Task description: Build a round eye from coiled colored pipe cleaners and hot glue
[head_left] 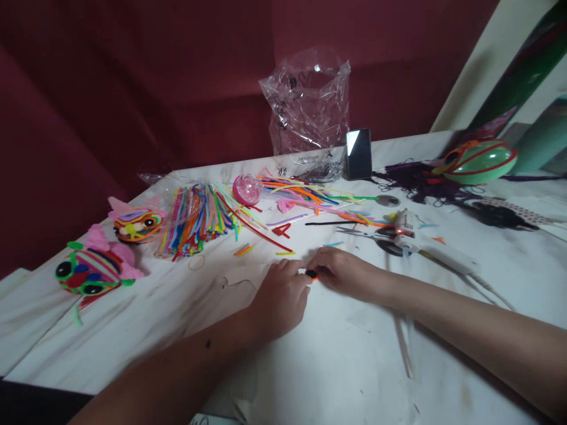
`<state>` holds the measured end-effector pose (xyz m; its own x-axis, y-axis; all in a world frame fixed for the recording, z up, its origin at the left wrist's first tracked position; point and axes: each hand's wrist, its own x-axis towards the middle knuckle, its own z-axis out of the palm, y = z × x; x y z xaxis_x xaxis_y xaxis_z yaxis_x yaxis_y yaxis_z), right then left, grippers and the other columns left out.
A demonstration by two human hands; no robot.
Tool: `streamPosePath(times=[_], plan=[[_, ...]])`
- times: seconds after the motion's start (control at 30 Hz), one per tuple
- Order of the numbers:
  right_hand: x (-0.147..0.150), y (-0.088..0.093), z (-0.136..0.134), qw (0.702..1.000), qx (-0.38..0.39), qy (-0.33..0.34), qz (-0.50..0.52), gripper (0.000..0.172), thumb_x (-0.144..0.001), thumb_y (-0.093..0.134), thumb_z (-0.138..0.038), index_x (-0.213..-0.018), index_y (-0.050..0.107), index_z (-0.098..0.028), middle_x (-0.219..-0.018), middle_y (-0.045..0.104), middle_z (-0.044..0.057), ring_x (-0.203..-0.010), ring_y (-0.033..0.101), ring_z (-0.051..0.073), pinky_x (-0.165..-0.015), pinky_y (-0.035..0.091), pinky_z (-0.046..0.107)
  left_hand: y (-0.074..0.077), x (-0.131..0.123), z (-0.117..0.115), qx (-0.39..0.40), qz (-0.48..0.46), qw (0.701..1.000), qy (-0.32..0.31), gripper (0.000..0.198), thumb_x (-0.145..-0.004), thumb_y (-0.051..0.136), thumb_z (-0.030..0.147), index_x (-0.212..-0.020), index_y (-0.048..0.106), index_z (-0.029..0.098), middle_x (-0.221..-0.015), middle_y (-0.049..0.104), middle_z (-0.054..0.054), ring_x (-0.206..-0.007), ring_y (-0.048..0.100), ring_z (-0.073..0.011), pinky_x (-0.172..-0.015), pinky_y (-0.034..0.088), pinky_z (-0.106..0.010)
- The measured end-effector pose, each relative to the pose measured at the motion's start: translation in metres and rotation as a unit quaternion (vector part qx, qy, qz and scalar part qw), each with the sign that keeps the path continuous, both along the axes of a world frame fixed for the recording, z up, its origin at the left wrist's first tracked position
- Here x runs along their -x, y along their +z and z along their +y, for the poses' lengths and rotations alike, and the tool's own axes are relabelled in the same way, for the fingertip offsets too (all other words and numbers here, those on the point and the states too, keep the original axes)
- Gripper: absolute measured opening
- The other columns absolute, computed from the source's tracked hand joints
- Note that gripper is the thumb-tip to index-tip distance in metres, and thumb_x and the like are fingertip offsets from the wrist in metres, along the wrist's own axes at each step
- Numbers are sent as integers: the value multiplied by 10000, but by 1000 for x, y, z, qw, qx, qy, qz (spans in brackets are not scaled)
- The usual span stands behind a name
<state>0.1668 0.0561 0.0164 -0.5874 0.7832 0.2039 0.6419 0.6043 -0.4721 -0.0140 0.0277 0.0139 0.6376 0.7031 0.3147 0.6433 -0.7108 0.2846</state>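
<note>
Orange-and-black pipe-cleaner bit (pixel 312 274) sits pinched between my left hand (pixel 281 297) and right hand (pixel 343 270), fingers (pixel 297 276) closed on it, low over the white bench (pixel 133 330); twisting seems underway, and the next turn needs a steady grip.

- Two striped fish toys (pixel 93 270), left of the left hand (pixel 281 298)
- One glue gun (pixel 425 245), one scissors (pixel 367 235), beyond the right hand (pixel 341 273)
- One black piece (pixel 311 274) between the hands
</note>
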Motion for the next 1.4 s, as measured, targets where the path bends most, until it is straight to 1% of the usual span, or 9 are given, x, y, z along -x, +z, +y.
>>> streamPosePath(times=[0.2, 0.37, 0.43, 0.5, 0.63, 0.7, 0.87, 1.07, 1.4], plan=[[2, 1, -2, 1000, 1, -25, 12, 264, -706, 452, 6, -781, 630, -174, -784, 659, 40, -733, 584, 153, -682, 441, 253, 1, 1, 2, 9, -3, 1000, -15, 173, -810, 487, 112, -861, 643, 167, -1128, 601, -75, -991, 517, -224, -870, 426, -392], [0, -3, -2, 998, 10, -61, 20, 208, -717, 472, -42, -848, 585, -157, -681, 614, 15, -592, 546, 134, -539, 413, 231, 0, 1, 3, 6, -16, 1000, -16, 179, -800, 485, 108, -853, 646, 164, -1103, 611, -83, -983, 522, -227, -864, 433, -395], [0, -4, -1, 998, 8, -57, 19, 188, -704, 486, -42, -805, 590, -163, -688, 617, 21, -616, 549, 142, -564, 416, 239, 0, 0, 2, 5, -18, 1000, -13, 183, -794, 488, 109, -866, 648, 159, -1086, 612, -91, -984, 524, -232, -865, 433, -403], [1, -5, 0, 999, 4, -44, 18, 193, -688, 493, -28, -753, 603, -171, -733, 635, 37, -697, 566, 158, -642, 428, 255, 1, 0, 2, 7, -20, 1000, -12, 187, -791, 488, 111, -875, 649, 157, -1083, 612, -96, -986, 524, -236, -865, 434, -409], [3, -3, -1, 1000, 5, -22, 18, 230, -703, 479, -16, -765, 630, -178, -793, 652, 48, -786, 576, 168, -724, 433, 268, 3, -1, 2, 16, -23, 999, -20, 196, -789, 479, 109, -886, 641, 165, -1067, 623, -87, -975, 526, -228, -859, 434, -401], [2, -1, -2, 999, 11, -25, 19, 224, -709, 477, -22, -763, 626, -181, -793, 654, 45, -776, 580, 164, -713, 437, 265, 3, 0, 3, 18, -27, 999, -26, 183, -784, 487, 107, -879, 633, 165, -1043, 633, -79, -961, 529, -222, -856, 434, -392], [-2, 3, -3, 998, 37, -49, 22, 206, -727, 473, -57, -827, 600, -184, -695, 644, 5, -607, 572, 124, -553, 427, 219, 2, 1, 5, 8, -20, 999, -38, 174, -797, 483, 111, -885, 619, 175, -1040, 640, -68, -951, 528, -218, -854, 426, -388], [-1, 1, -1, 999, 20, -45, 14, 225, -725, 472, -48, -785, 644, -178, -802, 669, 53, -755, 596, 159, -697, 442, 257, 5, 1, 4, 9, -1, 999, -39, 181, -797, 485, 111, -915, 617, 150, -1001, 640, -75, -934, 525, -218, -834, 426, -376], [-12, 14, 1, 997, 43, -69, -16, 208, -741, 484, -94, -794, 665, -182, -795, 692, 54, -691, 608, 158, -643, 444, 248, 2, 2, 5, 6, -9, 999, -39, 186, -798, 505, 103, -939, 612, 160, -1048, 643, -58, -952, 518, -204, -859, 415, -372]])
